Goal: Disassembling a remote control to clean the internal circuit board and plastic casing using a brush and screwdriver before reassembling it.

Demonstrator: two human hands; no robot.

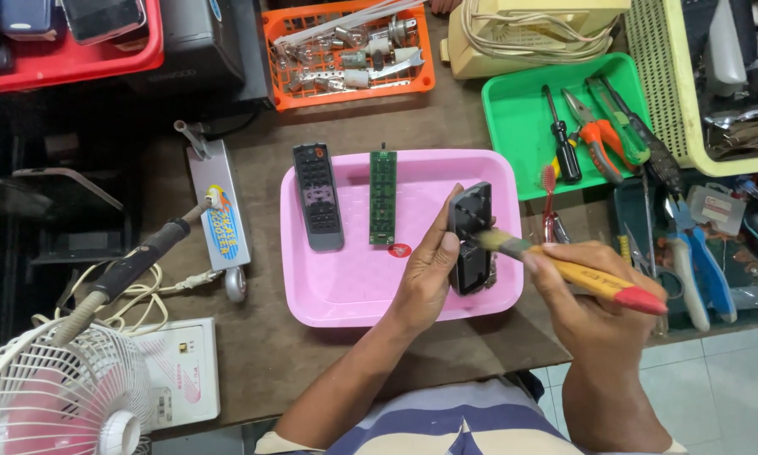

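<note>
Pink tray [345, 278] holds one remote front [317, 196] and one green circuit board [383, 198]. I see my left hand [425, 274] gripping one black back shell [470, 238] above it, my right hand [585, 299] pinching one yellow-handled brush [577, 271], bristles touching the shell.

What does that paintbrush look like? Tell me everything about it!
The paintbrush has a yellow handle with a red tip at the far end and pale bristles at the front. It looks like painted wood. The right hand grips it around the middle, tilted so the bristles point left and a bit up. The bristles touch the black plastic casing, which the left hand holds upright over the pink tray.
</note>
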